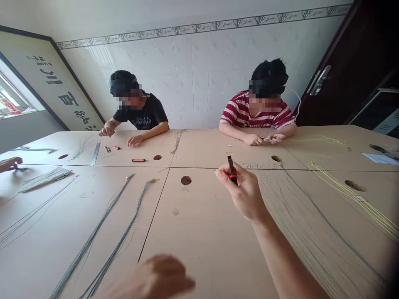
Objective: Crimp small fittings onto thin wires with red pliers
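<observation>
My right hand (245,192) is closed around a small black-and-red tool (231,169), held over the middle of the table with its dark end pointing up. The tool's exact kind cannot be made out. Near the thumb tip a faint thin strand (215,195) runs down. Low at the front, my left hand (163,276) is smeared by motion, so its fingers are unclear. Left of it lie two bundles of grey-green wire (102,220) (131,220). Fine loose wires (289,224) fan out under and beyond my right forearm.
Two people sit across the table (187,232); the right one holds a small object. Another person's hand (11,164) is at the left edge. Yellow wires (343,182) lie right. A ruler (95,154) and a red-and-black tool (139,160) lie far left. Round holes (186,180) pierce the tabletop.
</observation>
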{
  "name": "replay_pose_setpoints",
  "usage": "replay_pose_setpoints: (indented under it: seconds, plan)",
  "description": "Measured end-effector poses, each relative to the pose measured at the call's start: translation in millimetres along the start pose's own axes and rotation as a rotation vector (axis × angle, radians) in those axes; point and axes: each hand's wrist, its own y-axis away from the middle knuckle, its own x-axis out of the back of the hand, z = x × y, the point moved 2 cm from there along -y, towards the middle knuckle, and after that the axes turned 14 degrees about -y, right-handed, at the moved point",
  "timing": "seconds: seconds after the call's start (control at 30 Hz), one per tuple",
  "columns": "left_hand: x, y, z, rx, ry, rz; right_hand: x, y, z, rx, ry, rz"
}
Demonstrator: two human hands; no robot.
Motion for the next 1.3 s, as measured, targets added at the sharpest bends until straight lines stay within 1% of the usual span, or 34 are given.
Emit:
replay_pose_setpoints:
  seconds: [0.03,0.07,0.1,0.17,0.2,0.23,0.27,0.3,0.33,0.4,0.47,0.53,0.6,0.63,0.67,0.73,0.77,0.83,0.9,0.93,0.97,1.0,1.07,1.1,1.13,1.17,1.2,1.23,1.3]
  plan:
    - [6.8,-3.9,-4.9,0.127,-0.055,0.085,0.4,0.1,-0.5,0.004,0.008,-0.005]
    - [14.4,-11.1,-9.9,0.277,-0.081,0.127,0.6,0.4,-1.3,0.01,0.014,-0.01]
    - [23.0,-21.4,-13.5,0.367,-0.061,0.211,0.6,0.8,-2.3,0.019,0.02,-0.015]
    - [33.7,-49.2,-21.0,0.515,0.08,0.236,-0.4,2.0,-4.5,0.046,0.033,-0.025]
    - [36.1,-64.3,-24.8,0.56,0.161,0.262,-1.1,2.5,-5.5,0.062,0.041,-0.028]
    - [36.5,-79.0,-28.1,0.559,0.252,0.301,-1.8,2.9,-6.4,0.077,0.049,-0.032]
    - [34.9,-92.2,-31.4,0.539,0.35,0.323,-2.3,3.2,-7.1,0.091,0.057,-0.032]
    - [31.7,-103.4,-34.4,0.501,0.458,0.319,-2.4,3.2,-7.6,0.103,0.065,-0.028]
    - [27.8,-112.2,-36.9,0.451,0.565,0.293,-2.2,3.1,-8.0,0.111,0.07,-0.023]
    - [20.6,-122.2,-40.0,0.346,0.708,0.18,-0.6,2.4,-8.5,0.123,0.079,-0.009]
    - [16.0,-123.5,-40.8,0.28,0.758,0.008,1.6,2.0,-8.6,0.131,0.093,0.005]
    - [13.9,-119.5,-38.5,0.225,0.776,-0.193,2.9,2.2,-8.4,0.137,0.109,0.017]
    - [14.1,-114.3,-31.5,0.115,0.86,-0.35,1.9,3.3,-8.0,0.137,0.114,0.024]
    - [15.1,-112.2,-26.3,0.034,0.932,-0.395,0.5,4.1,-7.7,0.136,0.11,0.026]
    - [16.6,-110.6,-20.3,-0.054,1.018,-0.41,-1.4,5.0,-7.6,0.135,0.102,0.028]
    - [20.7,-109.1,-7.6,-0.216,1.182,-0.373,-5.9,6.9,-7.5,0.136,0.082,0.038]
    - [23.2,-109.0,-1.8,-0.28,1.235,-0.318,-8.1,7.9,-7.5,0.134,0.07,0.044]
    - [30.2,-108.7,7.6,-0.398,1.303,-0.136,-12.0,9.6,-7.5,0.124,0.047,0.06]
    - [40.1,-106.7,11.7,-0.491,1.366,0.122,-14.7,11.1,-7.8,0.116,0.029,0.076]
    - [45.9,-104.6,11.0,-0.508,1.399,0.284,-15.6,11.8,-8.3,0.118,0.022,0.083]
    - [51.6,-101.7,8.4,-0.493,1.425,0.459,-16.4,12.5,-8.8,0.125,0.015,0.091]
    - [56.9,-98.2,4.2,-0.435,1.434,0.646,-17.1,13.3,-9.4,0.135,0.007,0.098]
    - [65.4,-89.2,-7.2,-0.227,1.387,1.02,-18.1,14.8,-10.6,0.163,-0.008,0.115]
    - [68.5,-84.2,-12.8,-0.118,1.335,1.184,-18.6,15.7,-11.1,0.177,-0.013,0.123]
    - [70.9,-79.7,-17.9,-0.021,1.27,1.313,-19.0,16.6,-11.7,0.192,-0.017,0.13]
    - [72.7,-75.9,-22.3,0.054,1.197,1.414,-19.4,17.5,-12.4,0.211,-0.017,0.133]
    - [73.8,-73.1,-26.0,0.108,1.132,1.488,-19.9,18.3,-13.2,0.231,-0.013,0.131]
    - [74.3,-71.2,-29.3,0.139,1.084,1.551,-20.5,19.3,-14.2,0.252,-0.006,0.125]
    - [73.2,-70.6,-35.4,0.147,1.065,1.647,-21.5,21.1,-16.6,0.295,0.014,0.109]
